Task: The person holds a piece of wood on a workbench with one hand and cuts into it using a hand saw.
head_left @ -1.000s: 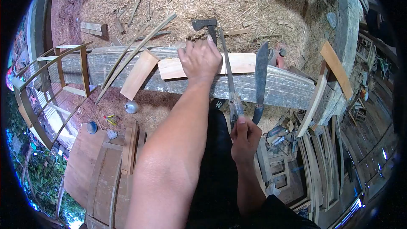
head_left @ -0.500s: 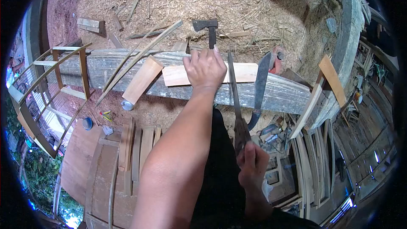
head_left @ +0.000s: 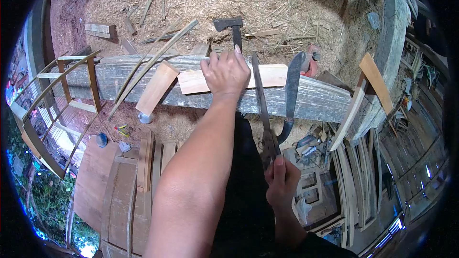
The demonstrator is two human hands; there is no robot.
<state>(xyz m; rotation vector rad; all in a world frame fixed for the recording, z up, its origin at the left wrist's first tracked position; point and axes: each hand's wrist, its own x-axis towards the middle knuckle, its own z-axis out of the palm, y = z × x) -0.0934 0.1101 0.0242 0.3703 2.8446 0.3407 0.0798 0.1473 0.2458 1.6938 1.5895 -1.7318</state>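
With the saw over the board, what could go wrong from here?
The saw runs close beside the left hand, so a skip might cut it. Only that hand visibly pins the board on the beam; it may shift. The machete lies near the saw and might be knocked by a sideways swing.

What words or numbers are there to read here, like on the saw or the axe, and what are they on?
I can't read any words, labels, brands, numbers or signs here.
Saw: no letters I can make out.
Board: no writing I can see.
Axe: no letters I can make out.
Big knife: none I can make out.
Small things in the pile: too tiny and blurry to read.
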